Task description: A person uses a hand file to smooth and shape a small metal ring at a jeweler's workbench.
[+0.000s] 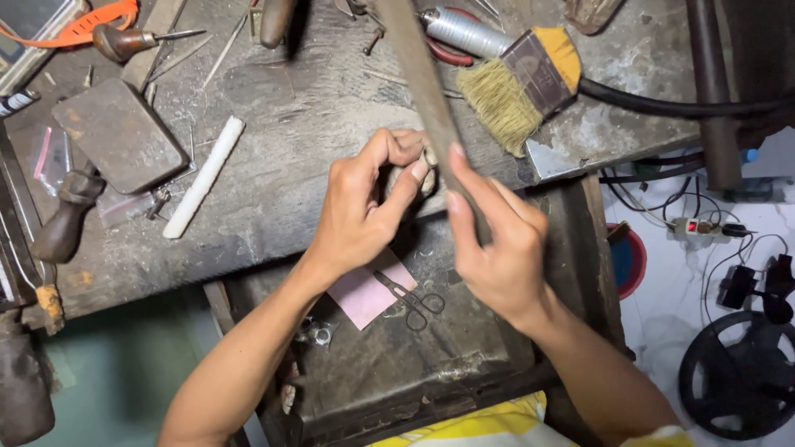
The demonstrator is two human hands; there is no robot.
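Note:
My left hand [364,207] pinches a small pale piece [430,157] between thumb and fingertips, at the front edge of the worn workbench [281,199]. My right hand [497,240] grips a long flat metal file [422,74] that runs up and away across the bench. The file's face lies against the small piece. Most of the piece is hidden by my fingers.
A paintbrush with a yellow ferrule [522,79] lies at the back right. A white stick [203,176], a dark metal block [120,134] and a wooden-handled tool [70,217] lie left. Small scissors [414,298] and pink paper [368,290] rest in the drawer below.

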